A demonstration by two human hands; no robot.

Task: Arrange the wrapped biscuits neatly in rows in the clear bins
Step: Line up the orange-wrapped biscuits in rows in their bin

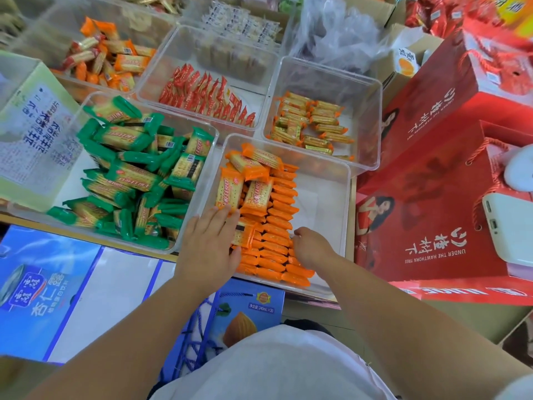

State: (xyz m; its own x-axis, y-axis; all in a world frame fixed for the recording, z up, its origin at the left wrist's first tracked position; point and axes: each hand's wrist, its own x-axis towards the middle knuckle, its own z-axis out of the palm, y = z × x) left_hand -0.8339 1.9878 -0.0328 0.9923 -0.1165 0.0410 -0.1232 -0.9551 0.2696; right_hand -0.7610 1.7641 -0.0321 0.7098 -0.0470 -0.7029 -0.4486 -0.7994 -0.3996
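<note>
A clear bin (326, 180) in front of me holds orange-wrapped biscuits (277, 226) standing on edge in a row, with a few loose packs (253, 194) lying flat on top at the far end. My left hand (209, 243) lies flat with straight fingers on the near left packs, its fingertips reaching a flat pack. My right hand (310, 246) is curled at the right side of the row, fingertips among the wrappers; what they pinch is hidden. The right half of this bin is bare.
A clear bin (207, 131) of jumbled green-wrapped biscuits (135, 174) stands to the left. Behind are bins of red packs (207, 96), small orange-gold packs (311, 125) and orange packs (106, 59). Red gift boxes (432, 197) crowd the right, blue cartons (43, 290) the near left.
</note>
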